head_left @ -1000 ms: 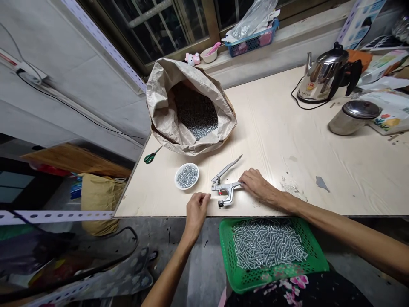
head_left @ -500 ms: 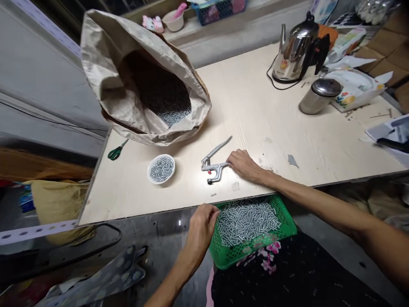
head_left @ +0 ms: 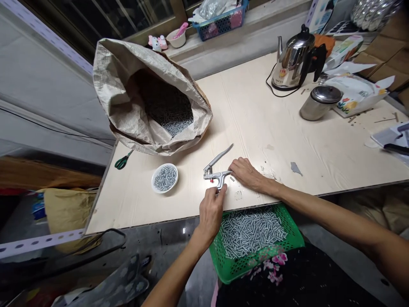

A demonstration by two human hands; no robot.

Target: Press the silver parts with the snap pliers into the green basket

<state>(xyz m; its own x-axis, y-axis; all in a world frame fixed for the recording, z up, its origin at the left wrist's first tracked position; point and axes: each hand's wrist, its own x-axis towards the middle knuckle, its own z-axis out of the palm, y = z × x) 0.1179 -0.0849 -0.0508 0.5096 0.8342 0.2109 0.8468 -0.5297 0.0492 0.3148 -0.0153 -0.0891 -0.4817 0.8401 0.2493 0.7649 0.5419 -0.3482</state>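
A metal hand press tool (head_left: 216,167) lies on the pale wooden table (head_left: 287,140), one handle raised. My right hand (head_left: 244,171) rests on the table with its fingers closed on the lower handle. My left hand (head_left: 212,209) is at the tool's jaw, fingers pinched together on something too small to make out. A green basket (head_left: 236,266) full of small metal screws sits on my lap below the table edge. To the left of the tool stands a small white bowl (head_left: 164,178) of the same screws.
A large open paper sack (head_left: 150,94) of screws stands at the back left, green-handled scissors (head_left: 123,160) beside it. A steel kettle (head_left: 294,59), a lidded steel pot (head_left: 318,102) and papers (head_left: 358,91) lie at the far right. The window sill holds a blue basket (head_left: 220,19).
My left hand dropped from the table edge to the green basket and has come back up to the tool's jaw. The view shifted. My right hand stayed on the tool.
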